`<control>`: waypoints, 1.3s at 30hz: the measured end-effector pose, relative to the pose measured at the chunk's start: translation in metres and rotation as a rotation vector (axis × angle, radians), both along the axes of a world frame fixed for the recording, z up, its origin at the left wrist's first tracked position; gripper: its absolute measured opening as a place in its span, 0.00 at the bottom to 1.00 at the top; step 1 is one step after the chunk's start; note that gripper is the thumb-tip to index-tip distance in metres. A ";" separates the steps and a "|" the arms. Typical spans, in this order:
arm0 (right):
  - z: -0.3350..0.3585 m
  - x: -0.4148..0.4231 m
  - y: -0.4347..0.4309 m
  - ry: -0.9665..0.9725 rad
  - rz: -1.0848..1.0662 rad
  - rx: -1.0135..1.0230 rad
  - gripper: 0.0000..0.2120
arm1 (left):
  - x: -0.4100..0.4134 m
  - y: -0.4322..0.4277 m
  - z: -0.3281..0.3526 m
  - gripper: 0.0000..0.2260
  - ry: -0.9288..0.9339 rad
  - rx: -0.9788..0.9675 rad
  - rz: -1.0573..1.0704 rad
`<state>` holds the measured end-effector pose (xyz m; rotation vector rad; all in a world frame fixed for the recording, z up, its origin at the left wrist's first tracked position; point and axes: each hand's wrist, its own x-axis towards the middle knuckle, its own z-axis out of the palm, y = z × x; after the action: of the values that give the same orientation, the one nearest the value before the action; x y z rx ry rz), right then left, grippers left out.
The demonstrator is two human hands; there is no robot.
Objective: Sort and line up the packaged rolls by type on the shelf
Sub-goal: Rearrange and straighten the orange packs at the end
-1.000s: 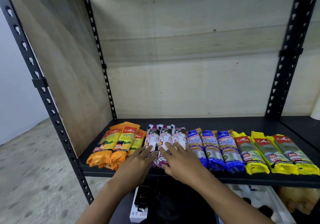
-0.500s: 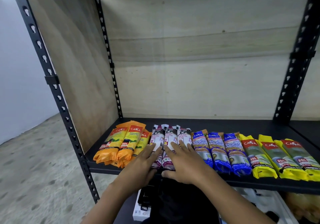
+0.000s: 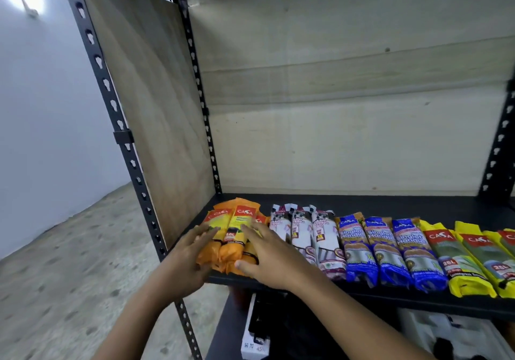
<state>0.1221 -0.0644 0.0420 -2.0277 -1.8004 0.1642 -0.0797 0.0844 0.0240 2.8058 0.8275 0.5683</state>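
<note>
Your left hand [image 3: 189, 253] presses w/ straight, spread fingers on the left side of the orange rolls [image 3: 235, 228], at the left end of the shelf [image 3: 390, 206]; it's motion-blurred. Your right hand [image 3: 267, 256] lies flat, fingers straight, over their right side, hiding most of the 3rd orange roll. Next along: white rolls [image 3: 303, 231], blue rolls [image 3: 384, 245], then yellow rolls [image 3: 471, 256], cut off at the frame's right edge, so can't count them.

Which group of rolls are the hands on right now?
The orange rolls, leftmost on the shelf beside the side panel. Left hand and right hand flank them; white rolls, blue rolls and yellow rolls lie further right.
</note>
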 end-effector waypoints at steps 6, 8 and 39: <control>-0.001 -0.027 0.028 0.050 -0.003 -0.017 0.43 | -0.007 0.021 -0.003 0.36 0.066 -0.065 -0.025; -0.003 -0.032 0.035 0.035 -0.020 -0.047 0.43 | -0.007 0.025 -0.003 0.37 0.082 -0.098 -0.034; 0.011 -0.007 0.014 0.043 -0.050 0.066 0.33 | 0.028 -0.004 0.012 0.25 -0.103 0.074 -0.085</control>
<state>0.1151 -0.0501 0.0526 -2.0065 -1.7049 0.1304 -0.0516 0.0800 0.0363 2.8335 0.6769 0.7365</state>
